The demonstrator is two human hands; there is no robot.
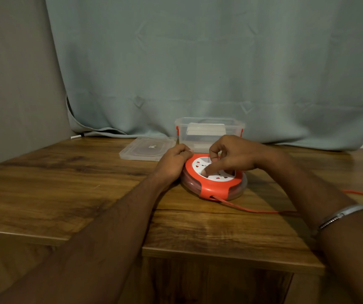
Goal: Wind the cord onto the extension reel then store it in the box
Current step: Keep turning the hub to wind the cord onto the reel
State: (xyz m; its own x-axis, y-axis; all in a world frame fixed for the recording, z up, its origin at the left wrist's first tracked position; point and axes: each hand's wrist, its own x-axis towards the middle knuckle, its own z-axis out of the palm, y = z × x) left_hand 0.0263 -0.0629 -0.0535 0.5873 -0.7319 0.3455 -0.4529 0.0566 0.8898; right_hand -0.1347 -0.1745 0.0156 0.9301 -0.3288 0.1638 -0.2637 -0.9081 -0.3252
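Wooden desk (66,183) with a pale green curtain (198,62) hanging behind it. Far left of centre, a clear plastic lid (145,149) lies flat on the desk, just beside the open clear box (209,130), which stands at the back edge. Left hand (174,161) grips the left rim of the extension reel (214,185), fingers curled over the orange edge. The reel lies flat on the desk, just in front of the box, white socket face up. Right hand (233,157) rests on that white face, fingers curled, one fingertip pressed into the centre; whether it pinches anything cannot be told. Orange cord (253,209) exits the reel's near side and runs right across the desk. A metal bracelet (342,215) sits on the right forearm.
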